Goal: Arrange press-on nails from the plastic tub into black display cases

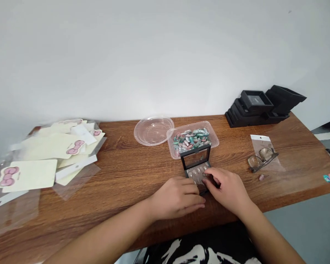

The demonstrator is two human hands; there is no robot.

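Observation:
An opened black case [195, 156] with a clear window in its raised lid sits on the table before me. Small pale, shiny pieces lie in rows on its inner tray [195, 173]. My left hand [178, 198] rests at the case's near left edge, its fingers pressed together and partly covering it. The thumb and index finger of my right hand [226, 187] reach into the right side of the tray; whatever is between the fingertips is too small to make out. Behind the lid stands a clear tub [214, 137] of glossy teal, pink and silver pieces.
A round clear dish [154, 131] overlaps the tub's left rim. Cards and plastic sleeves [30, 176] cover the left side. At right are glasses [261, 161] on a clear bag, a small pink piece [261, 177] and stacked black cases [246, 112].

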